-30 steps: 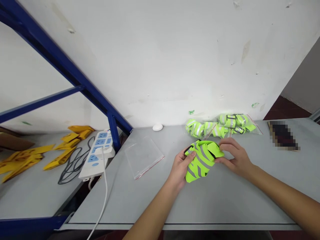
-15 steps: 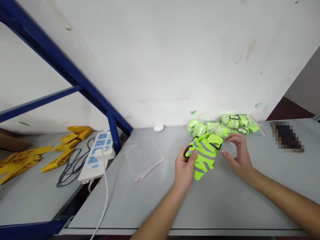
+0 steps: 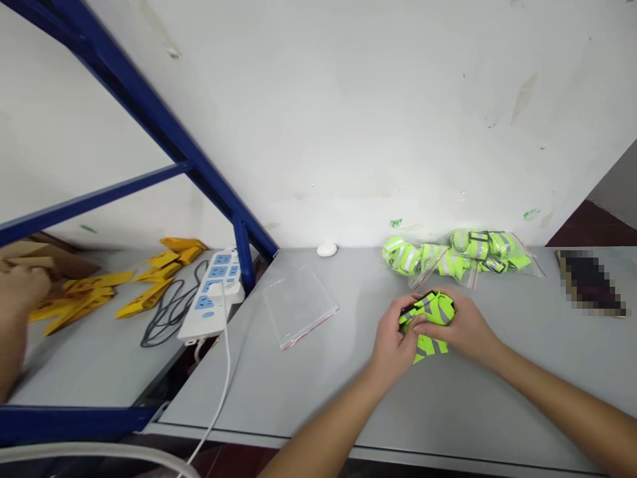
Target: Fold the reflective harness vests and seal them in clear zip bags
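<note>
A neon yellow-green reflective strap (image 3: 434,309) with grey bands is bunched up above the table, a black edge showing at its upper left. My left hand (image 3: 395,338) grips its left side, thumb across the front. From the right, my right hand (image 3: 465,326) is closed round the other side, its thumb pressed on the folds; some fingers are hidden behind. A short end of the strap hangs below both hands. Behind them, by the wall, lie several clear zip bags (image 3: 448,259) packed with similar straps. A flat clear zip bag (image 3: 300,309) lies to the left.
A white rounded object (image 3: 327,249) lies near the wall. Left of it are a white power strip (image 3: 212,292) with a cable, a blue metal frame (image 3: 164,143) and yellow folded pieces (image 3: 144,295). Another person's hand (image 3: 20,299) shows at far left. A pixelated object (image 3: 592,282) lies right.
My right hand has closed on the strap, which is now bunched smaller between both hands and lower. The view has shifted left, and another person's hand has appeared at the far left.
</note>
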The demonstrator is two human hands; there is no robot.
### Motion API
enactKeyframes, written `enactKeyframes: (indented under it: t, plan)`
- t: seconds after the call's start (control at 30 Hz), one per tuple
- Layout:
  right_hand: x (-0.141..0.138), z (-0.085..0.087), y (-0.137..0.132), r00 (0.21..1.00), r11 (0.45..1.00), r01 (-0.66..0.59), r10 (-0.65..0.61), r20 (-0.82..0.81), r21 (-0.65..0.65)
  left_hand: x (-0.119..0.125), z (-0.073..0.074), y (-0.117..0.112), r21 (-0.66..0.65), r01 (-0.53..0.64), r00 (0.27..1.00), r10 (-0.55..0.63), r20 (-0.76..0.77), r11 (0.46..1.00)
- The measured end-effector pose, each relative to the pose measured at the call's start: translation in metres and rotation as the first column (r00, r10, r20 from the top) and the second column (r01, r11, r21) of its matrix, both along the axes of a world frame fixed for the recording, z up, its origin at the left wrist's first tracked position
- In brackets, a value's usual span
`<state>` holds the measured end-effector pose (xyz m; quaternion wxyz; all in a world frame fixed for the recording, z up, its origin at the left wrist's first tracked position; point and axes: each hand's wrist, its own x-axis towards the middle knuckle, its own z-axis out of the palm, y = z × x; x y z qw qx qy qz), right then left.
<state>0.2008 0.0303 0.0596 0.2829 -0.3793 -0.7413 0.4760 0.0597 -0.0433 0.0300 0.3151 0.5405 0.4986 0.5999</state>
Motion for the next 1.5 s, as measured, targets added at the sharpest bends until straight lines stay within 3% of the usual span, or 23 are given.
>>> enactKeyframes:
  t: [0.13,0.23,0.33,0.47,0.57,0.63,0.7,0.77,0.8,0.83,0.93,1.03,1.17,1.27,1.37,1.5]
  plan:
    - [0.004,0.003,0.004,0.991,0.990,-0.108,0.114,0.067,-0.085,-0.001,-0.004,0.003,0.030,0.005,1.000,-0.004,-0.022,1.000]
    - [0.006,-0.003,0.007,0.981,0.971,-0.177,0.188,0.052,-0.163,-0.004,-0.004,0.005,0.000,0.070,0.996,-0.070,-0.058,0.998]
    - [0.006,-0.010,0.007,0.989,0.974,-0.142,0.148,0.021,-0.179,-0.007,0.000,0.005,-0.057,0.114,0.981,-0.121,-0.154,0.992]
    - [0.006,-0.012,0.002,0.999,0.999,-0.038,0.038,0.031,-0.012,-0.015,0.012,0.003,-0.007,0.145,0.928,-0.138,-0.345,0.989]
    - [0.011,-0.013,-0.002,1.000,0.984,-0.020,0.016,0.023,0.179,-0.033,0.028,-0.004,0.020,0.163,0.836,-0.127,-0.533,0.986]
    - [0.017,-0.015,-0.003,1.000,0.928,-0.023,0.017,0.018,0.371,-0.056,0.038,-0.011,-0.017,0.169,0.752,-0.140,-0.644,0.986]
    - [0.024,-0.018,0.000,0.999,0.807,-0.029,0.035,0.002,0.590,-0.087,0.042,-0.022,-0.126,0.111,0.652,-0.168,-0.740,0.986]
    - [0.029,-0.019,0.003,0.998,0.656,-0.033,0.068,-0.016,0.754,-0.121,0.040,-0.037,-0.292,-0.089,0.544,-0.199,-0.815,0.952]
    - [0.031,-0.020,0.004,0.996,0.591,-0.033,0.085,-0.021,0.806,-0.138,0.037,-0.044,-0.362,-0.234,0.520,-0.199,-0.831,0.902]
    - [0.031,-0.020,0.005,0.994,0.536,-0.041,0.106,-0.019,0.843,-0.152,0.035,-0.051,-0.386,-0.303,0.518,-0.189,-0.834,0.872]
    - [0.030,-0.021,0.004,0.980,0.430,-0.092,0.198,0.005,0.898,-0.176,0.028,-0.066,-0.395,-0.382,0.530,-0.152,-0.834,0.836]
    - [0.025,-0.026,-0.001,0.959,0.392,-0.095,0.282,-0.022,0.915,-0.173,0.025,-0.068,-0.377,-0.378,0.569,-0.110,-0.815,0.846]
    - [0.022,-0.029,-0.011,0.931,0.343,-0.083,0.361,-0.050,0.936,-0.138,0.018,-0.057,-0.333,-0.261,0.666,-0.081,-0.742,0.906]
    - [0.020,-0.025,-0.019,0.920,0.249,-0.096,0.392,-0.009,0.964,-0.100,0.007,-0.045,-0.305,-0.056,0.756,-0.159,-0.635,0.951]
    - [0.017,-0.020,-0.025,0.918,0.147,-0.119,0.394,0.052,0.982,-0.072,-0.004,-0.031,-0.267,0.098,0.837,-0.224,-0.499,0.959]
    - [0.017,-0.019,-0.028,0.931,0.091,-0.149,0.348,0.109,0.985,-0.061,-0.019,-0.013,-0.219,0.072,0.933,-0.143,-0.331,0.973]
